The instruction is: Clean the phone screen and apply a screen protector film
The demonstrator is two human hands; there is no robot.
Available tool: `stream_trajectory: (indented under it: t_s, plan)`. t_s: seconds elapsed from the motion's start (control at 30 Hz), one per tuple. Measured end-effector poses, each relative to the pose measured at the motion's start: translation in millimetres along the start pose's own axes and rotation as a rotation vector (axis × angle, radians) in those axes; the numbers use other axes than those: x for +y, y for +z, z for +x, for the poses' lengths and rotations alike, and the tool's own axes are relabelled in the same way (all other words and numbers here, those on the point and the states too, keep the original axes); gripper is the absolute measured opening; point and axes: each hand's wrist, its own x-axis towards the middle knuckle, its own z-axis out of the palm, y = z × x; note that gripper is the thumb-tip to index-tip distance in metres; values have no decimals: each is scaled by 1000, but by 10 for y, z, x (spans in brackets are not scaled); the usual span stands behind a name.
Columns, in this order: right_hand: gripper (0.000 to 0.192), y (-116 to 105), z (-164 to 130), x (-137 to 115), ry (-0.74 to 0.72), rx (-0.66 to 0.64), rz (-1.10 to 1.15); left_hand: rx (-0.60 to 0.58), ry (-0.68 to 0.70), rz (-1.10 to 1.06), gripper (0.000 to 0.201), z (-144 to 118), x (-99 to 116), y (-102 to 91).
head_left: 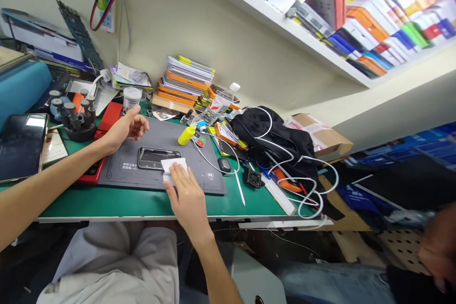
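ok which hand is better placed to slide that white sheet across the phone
Probably the right hand: it lies flat on the white sheet, which overlaps the right end of the phone. The left hand is apart from both and looks empty.

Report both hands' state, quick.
Left hand: half open, fingers loosely curled, nothing visible in it.
Right hand: open, fingers flat on the white wipe at the phone's end.
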Motion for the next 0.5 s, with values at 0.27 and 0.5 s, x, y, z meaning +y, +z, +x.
stream_trajectory:
  t_s: [0.27, 0.5]
  plan:
    - [75, 173, 490, -27, 106, -46, -28, -19, -4, 1, 79, 3, 0, -18]
    - [72, 283, 637, -114, 83, -54, -44, -40, 13, 31, 80, 10, 28, -42]
